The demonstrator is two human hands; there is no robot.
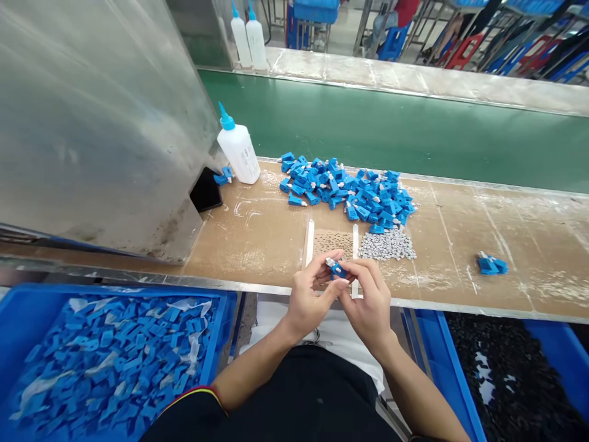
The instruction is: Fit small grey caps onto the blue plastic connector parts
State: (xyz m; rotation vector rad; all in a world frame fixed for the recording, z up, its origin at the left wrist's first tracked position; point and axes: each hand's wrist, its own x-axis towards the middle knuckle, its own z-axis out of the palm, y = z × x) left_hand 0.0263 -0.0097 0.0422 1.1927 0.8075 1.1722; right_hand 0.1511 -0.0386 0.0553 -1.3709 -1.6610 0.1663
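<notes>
My left hand (pixel 313 291) pinches a small blue plastic part (pixel 337 268) with a whitish piece at its upper end. The fingers of my right hand (pixel 368 294) close on the same part from the other side, over the bench's front edge. Just beyond my hands lies a patch of tiny dark pieces (pixel 332 242) between two white strips. Right of it is a pile of small grey pieces (pixel 387 244). Behind these spreads a heap of blue parts (pixel 331 181), several with whitish tips.
A white bottle with a blue nozzle (pixel 240 150) stands beside a metal housing (pixel 101 116). Blue parts fill the left bin (pixel 225 325); black pieces fill the right bin (pixel 453 374). A few blue parts (pixel 491 264) lie at right. A green belt (pixel 391 126) runs behind.
</notes>
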